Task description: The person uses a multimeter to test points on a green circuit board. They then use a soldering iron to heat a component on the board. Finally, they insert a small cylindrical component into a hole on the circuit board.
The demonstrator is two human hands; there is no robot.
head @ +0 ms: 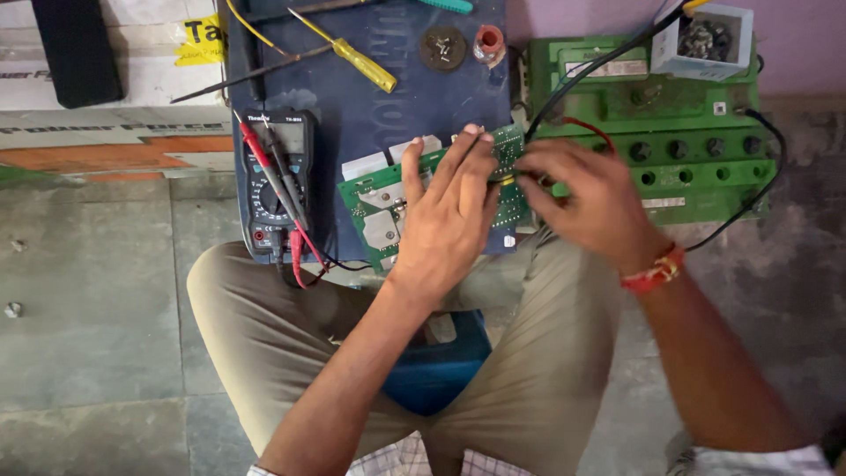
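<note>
Left hand (449, 207) presses flat, fingers spread, on the green circuit board (379, 198); right hand (586, 189) pinches a yellow-tipped tool (507, 180) at three o'clock. Best keep the board steady.

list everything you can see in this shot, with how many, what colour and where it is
circuit board: one, green, on the blue case under the hands
blue case: one, dark blue, top centre
multimeter: one, black, with red and black probes, left edge of the case
screwdriver: one, yellow handle, lying on the case
green battery: one, right of the case, black cables across it
small box: one, pale, holding dark small parts, on the battery
cartons: white and orange, top left
wrist thread: red, right wrist
left hand: flat on the board
right hand: pinching a thin tool at the board's right edge
</note>
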